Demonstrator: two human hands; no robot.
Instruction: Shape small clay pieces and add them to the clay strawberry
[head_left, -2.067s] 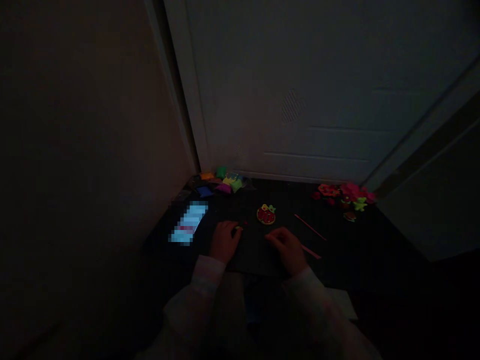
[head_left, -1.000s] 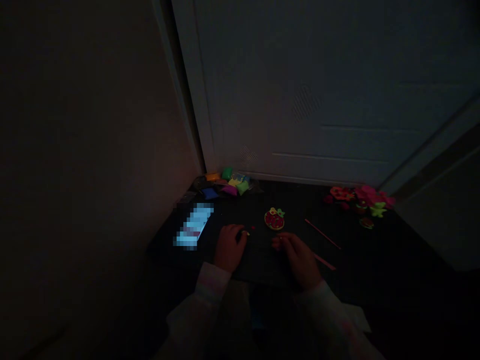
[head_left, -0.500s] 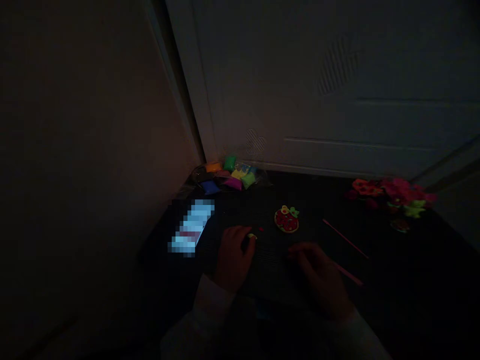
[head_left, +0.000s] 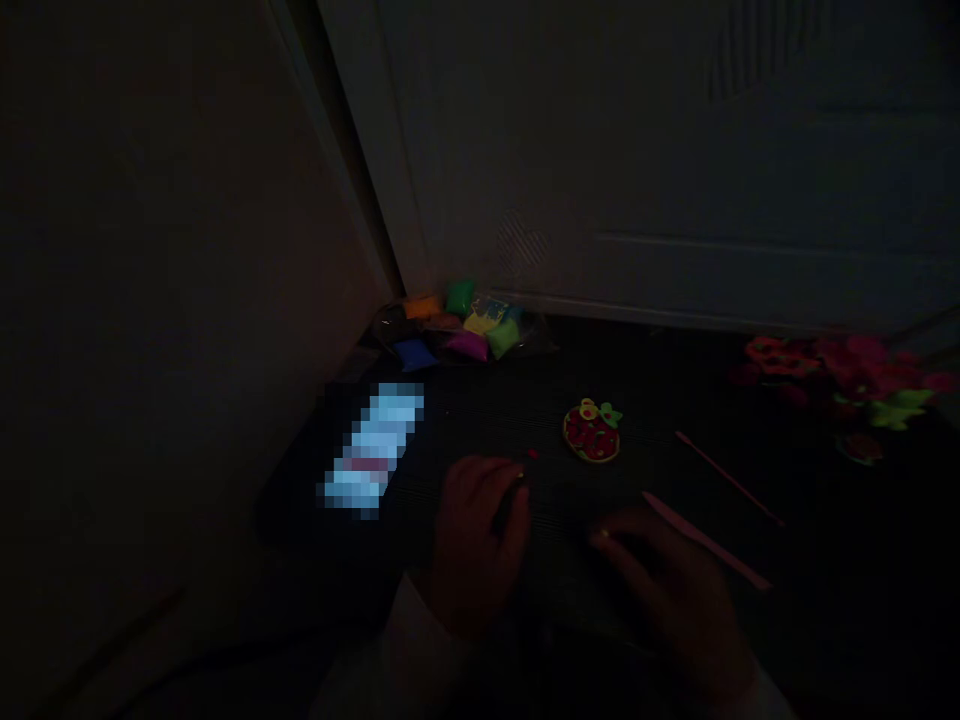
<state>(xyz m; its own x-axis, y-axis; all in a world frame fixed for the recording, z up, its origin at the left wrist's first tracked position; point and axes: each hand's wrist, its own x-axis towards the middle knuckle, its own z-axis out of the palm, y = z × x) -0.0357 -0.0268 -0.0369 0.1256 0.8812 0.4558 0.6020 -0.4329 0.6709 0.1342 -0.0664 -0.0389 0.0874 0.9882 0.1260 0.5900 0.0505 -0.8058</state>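
My left hand [head_left: 484,540] is over the dark tabletop, its thumb and forefinger curled together around a tiny yellow piece of modelling clay [head_left: 520,475], mostly hidden by the fingers. To its right, my right hand [head_left: 671,585] pinches a tiny pale yellow clay bit [head_left: 604,534] between thumb and fingertip. A small red clay bit [head_left: 533,454] lies just beyond the left fingertips. Farther out sits a round clay disc [head_left: 592,435] with a red top, a yellow rim and small yellow and green shapes at its upper edge.
A lit phone [head_left: 375,450] lies on the left. Behind it, a clear bag holds several coloured clay packets [head_left: 469,346]. A pink plastic knife [head_left: 705,540] and a thin pink stick [head_left: 727,477] lie right. Pink and orange flowers [head_left: 855,370] are at the far right. The scene is dim.
The yellow piece at my left fingertips is now largely covered. A pale bit now shows in my right fingertips. My right hand sits clear of the knife, whose blade is uncovered. The view has shifted.
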